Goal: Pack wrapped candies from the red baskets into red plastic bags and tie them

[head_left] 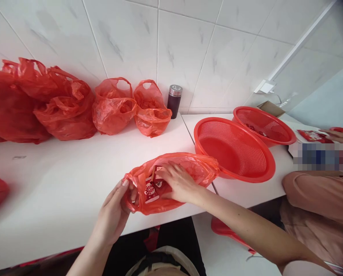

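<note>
A red plastic bag (201,163) lies open on the white table in front of me. My left hand (114,209) is closed on its left rim, with some fingers inside the mouth. Small red-and-white printed packets (150,191) show inside the bag's left part. My right hand (178,182) reaches into the bag from the right, thumb and fingers apart, with its fingertips at the packets. The undersides of those fingers are hidden, and so is the bottom of the bag.
Filled red bags (114,111) line the tiled wall beside a dark flask (174,101). At right stand a red perforated basket (234,147) and a second basket (263,122) holding small red items. Another person's hand (339,137) rests by a red packet farther right.
</note>
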`<state>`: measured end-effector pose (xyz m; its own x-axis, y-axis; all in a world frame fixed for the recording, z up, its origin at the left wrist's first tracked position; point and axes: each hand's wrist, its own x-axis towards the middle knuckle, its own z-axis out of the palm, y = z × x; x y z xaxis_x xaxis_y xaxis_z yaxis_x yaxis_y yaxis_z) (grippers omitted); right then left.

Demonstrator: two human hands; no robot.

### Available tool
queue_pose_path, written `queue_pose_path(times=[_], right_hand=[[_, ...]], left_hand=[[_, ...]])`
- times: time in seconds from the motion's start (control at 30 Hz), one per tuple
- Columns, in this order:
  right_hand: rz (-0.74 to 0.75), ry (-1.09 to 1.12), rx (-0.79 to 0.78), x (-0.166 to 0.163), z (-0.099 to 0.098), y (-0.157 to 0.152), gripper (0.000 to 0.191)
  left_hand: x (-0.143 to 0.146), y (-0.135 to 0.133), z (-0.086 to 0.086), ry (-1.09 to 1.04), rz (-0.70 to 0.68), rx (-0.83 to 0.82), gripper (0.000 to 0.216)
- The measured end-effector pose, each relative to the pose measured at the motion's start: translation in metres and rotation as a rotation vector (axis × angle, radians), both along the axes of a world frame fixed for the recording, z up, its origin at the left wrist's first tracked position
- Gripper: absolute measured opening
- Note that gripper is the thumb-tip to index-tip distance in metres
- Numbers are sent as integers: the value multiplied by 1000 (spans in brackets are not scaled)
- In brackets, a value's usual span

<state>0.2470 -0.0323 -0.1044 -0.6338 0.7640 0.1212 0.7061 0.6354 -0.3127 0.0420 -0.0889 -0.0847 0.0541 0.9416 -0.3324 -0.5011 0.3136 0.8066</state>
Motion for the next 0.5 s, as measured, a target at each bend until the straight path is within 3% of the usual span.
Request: queue_pose_path(times=[0.1, 0.2, 0.3, 0.43, 0.5], right_hand=[[-33, -67, -4, -21, -5, 3, 65], [-100, -49, -41, -29, 9, 7, 46], [16, -28, -66, -10, 50, 3, 37], [74, -259, -48, 41, 111, -2, 36], [56, -249, 6, 62, 131, -1, 29]], left_hand=[[2, -3, 23, -83, -18, -40, 27], [-2, -8, 42, -115, 2, -36, 20], [-18, -10, 55, -50, 104, -4, 21], [-44, -3, 66, 170, 166, 56, 50], [-55, 7, 72, 284, 136, 118, 62]])
